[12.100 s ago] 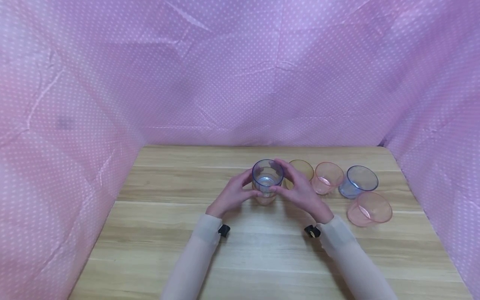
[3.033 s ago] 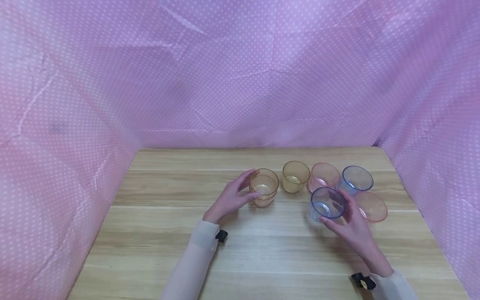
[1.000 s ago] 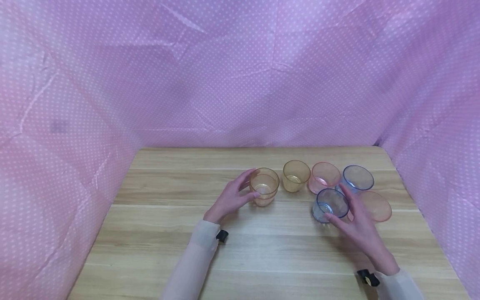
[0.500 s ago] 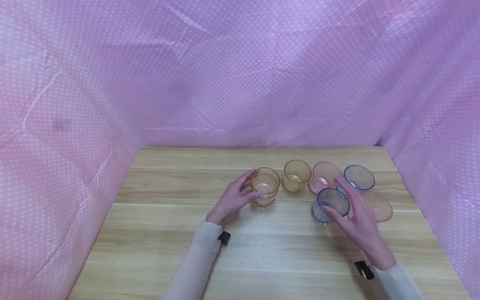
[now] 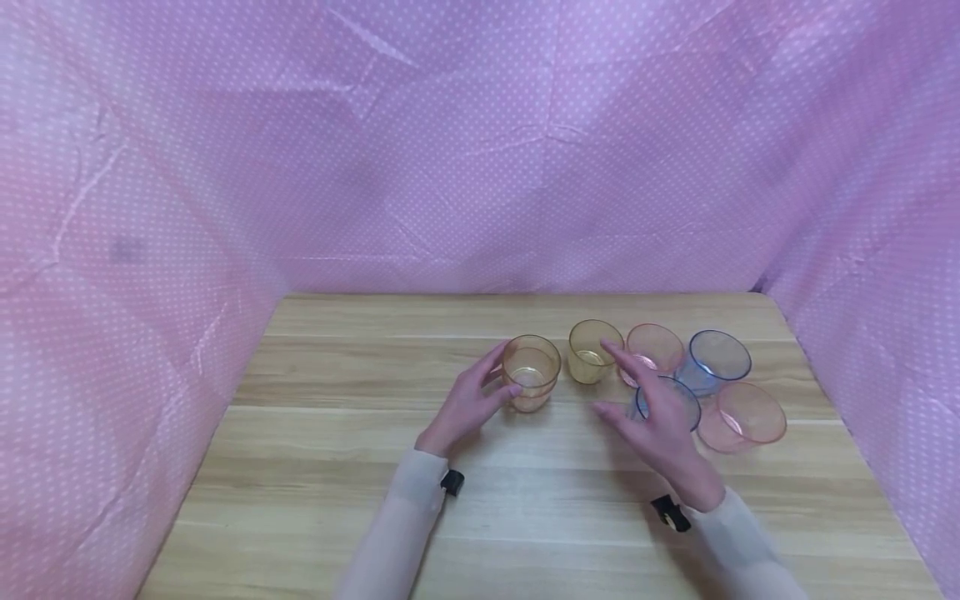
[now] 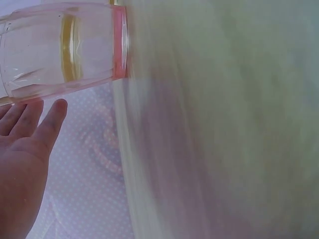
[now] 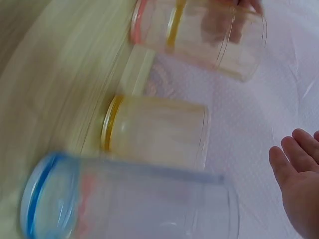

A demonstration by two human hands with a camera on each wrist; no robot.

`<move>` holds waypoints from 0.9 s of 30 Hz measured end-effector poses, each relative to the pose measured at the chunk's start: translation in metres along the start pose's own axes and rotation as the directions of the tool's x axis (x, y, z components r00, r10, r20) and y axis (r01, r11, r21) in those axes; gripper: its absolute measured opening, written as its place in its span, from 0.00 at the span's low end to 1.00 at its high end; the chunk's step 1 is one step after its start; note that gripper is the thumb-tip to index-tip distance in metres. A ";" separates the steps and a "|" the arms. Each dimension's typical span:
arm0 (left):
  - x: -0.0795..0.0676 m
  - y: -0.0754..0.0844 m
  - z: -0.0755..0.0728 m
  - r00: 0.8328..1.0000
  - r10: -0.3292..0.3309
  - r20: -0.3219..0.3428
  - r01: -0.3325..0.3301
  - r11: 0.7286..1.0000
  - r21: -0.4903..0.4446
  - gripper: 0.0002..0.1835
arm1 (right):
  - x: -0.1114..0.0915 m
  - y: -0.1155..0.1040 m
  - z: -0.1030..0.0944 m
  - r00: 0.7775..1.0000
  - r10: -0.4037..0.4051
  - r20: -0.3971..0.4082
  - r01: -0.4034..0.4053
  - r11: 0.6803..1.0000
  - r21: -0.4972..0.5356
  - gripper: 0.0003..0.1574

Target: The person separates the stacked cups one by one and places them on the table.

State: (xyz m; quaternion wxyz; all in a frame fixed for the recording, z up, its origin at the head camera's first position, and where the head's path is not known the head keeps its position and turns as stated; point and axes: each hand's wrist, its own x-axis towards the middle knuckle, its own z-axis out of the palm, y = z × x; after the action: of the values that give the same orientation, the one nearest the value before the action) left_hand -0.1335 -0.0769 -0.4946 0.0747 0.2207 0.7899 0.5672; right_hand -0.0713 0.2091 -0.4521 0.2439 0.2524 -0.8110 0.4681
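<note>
Thumb and fingers of my left hand (image 5: 467, 410) hold the sides of a nested pair: a clear yellow cup (image 5: 531, 357) sits inside a pink cup (image 5: 530, 405) on the table. The left wrist view shows the fingers along the wall of the pink cup (image 6: 40, 89), the yellow base visible through it. My right hand (image 5: 663, 437) is in the air with thumb and fingers spread, holding nothing. It partly covers a blue cup (image 5: 684, 403) standing behind it. Its fingertips overlap the rim of a single yellow cup (image 5: 588, 364) in the head view.
Right of the single yellow cup stand a pink cup (image 5: 654, 340), another blue cup (image 5: 708, 377) and, nearer the front, a wide pink cup (image 5: 746, 427). All rest on a wooden table (image 5: 315, 467). Pink dotted cloth (image 5: 420, 167) hangs around the back and sides.
My right hand has let go of the front blue cup and moved left toward the single yellow cup. The blue cup stays standing. My left hand keeps its place at the nested cups.
</note>
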 end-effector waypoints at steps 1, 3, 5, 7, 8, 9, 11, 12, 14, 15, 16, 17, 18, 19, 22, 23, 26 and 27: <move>-0.001 -0.001 0.000 1.000 0.004 -0.002 -0.004 1.000 -0.003 0.41 | 0.002 -0.001 0.003 1.000 0.013 0.014 -0.013 1.000 -0.001 0.47; -0.001 -0.003 0.001 1.000 0.007 -0.005 -0.007 1.000 -0.019 0.41 | 0.006 -0.003 0.010 0.998 0.040 0.042 -0.040 0.999 0.000 0.48; -0.002 -0.004 0.002 1.000 0.014 -0.011 -0.014 1.000 -0.027 0.40 | 0.009 -0.003 0.016 0.996 0.060 0.064 -0.061 0.998 0.010 0.53; -0.003 -0.004 0.002 1.000 0.023 -0.015 -0.023 0.999 -0.028 0.40 | 0.013 -0.004 0.021 0.993 0.084 0.083 -0.086 0.996 0.024 0.54; -0.003 -0.004 0.003 1.000 0.027 -0.017 -0.027 0.999 -0.028 0.39 | 0.014 -0.005 0.024 0.992 0.089 0.091 -0.093 0.995 0.039 0.54; -0.003 -0.004 0.003 0.999 0.034 -0.018 -0.034 0.999 -0.029 0.39 | 0.016 -0.004 0.027 0.991 0.094 0.100 -0.101 0.993 0.061 0.54; -0.003 -0.004 0.003 0.999 0.042 -0.021 -0.042 0.999 -0.030 0.39 | 0.019 -0.004 0.033 0.983 0.122 0.134 -0.135 0.987 0.090 0.53; -0.003 -0.004 0.002 0.999 0.045 -0.022 -0.045 0.998 -0.032 0.39 | 0.020 -0.003 0.035 0.979 0.138 0.150 -0.153 0.984 0.092 0.54; -0.003 -0.005 0.002 0.999 0.048 -0.023 -0.049 0.998 -0.036 0.38 | 0.023 -0.001 0.040 0.971 0.160 0.178 -0.178 0.980 0.090 0.54; -0.004 -0.005 0.002 0.999 0.047 -0.023 -0.048 0.998 -0.041 0.38 | 0.024 0.000 0.042 0.967 0.171 0.190 -0.191 0.977 0.091 0.54; -0.004 -0.005 0.002 0.999 0.038 -0.022 -0.039 0.998 -0.043 0.39 | 0.025 0.002 0.043 0.963 0.181 0.199 -0.201 0.976 0.088 0.55; -0.004 -0.006 0.002 0.999 0.029 -0.021 -0.030 0.998 -0.049 0.39 | 0.027 0.004 0.045 0.959 0.192 0.207 -0.213 0.974 0.082 0.54; -0.004 -0.006 0.001 1.000 0.018 -0.017 -0.019 0.998 -0.055 0.40 | 0.028 0.005 0.046 0.955 0.203 0.215 -0.223 0.972 0.076 0.54; -0.005 -0.006 0.001 1.000 0.008 -0.014 -0.009 0.998 -0.063 0.40 | 0.029 0.006 0.048 0.951 0.211 0.225 -0.234 0.969 0.078 0.54; -0.006 -0.005 0.000 1.000 -0.017 -0.001 0.017 0.996 -0.088 0.42 | 0.032 0.010 0.051 0.934 0.245 0.259 -0.276 0.957 0.090 0.52; -0.006 -0.005 0.000 1.000 -0.022 0.003 0.022 0.995 -0.095 0.43 | 0.033 0.010 0.052 0.927 0.259 0.271 -0.293 0.952 0.092 0.51; -0.007 -0.003 -0.002 0.999 -0.030 0.012 0.031 0.994 -0.102 0.45 | 0.035 0.014 0.055 0.909 0.285 0.304 -0.329 0.939 0.102 0.51; -0.007 -0.002 -0.002 0.999 -0.030 0.015 0.031 0.994 -0.102 0.46 | 0.036 0.015 0.056 0.904 0.290 0.314 -0.336 0.936 0.103 0.51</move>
State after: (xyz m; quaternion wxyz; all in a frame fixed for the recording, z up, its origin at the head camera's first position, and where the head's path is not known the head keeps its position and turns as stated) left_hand -0.1289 -0.0823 -0.4970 0.1000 0.2083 0.7625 0.6043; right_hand -0.1169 0.1598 -0.4637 0.0218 0.2033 -0.8294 0.5199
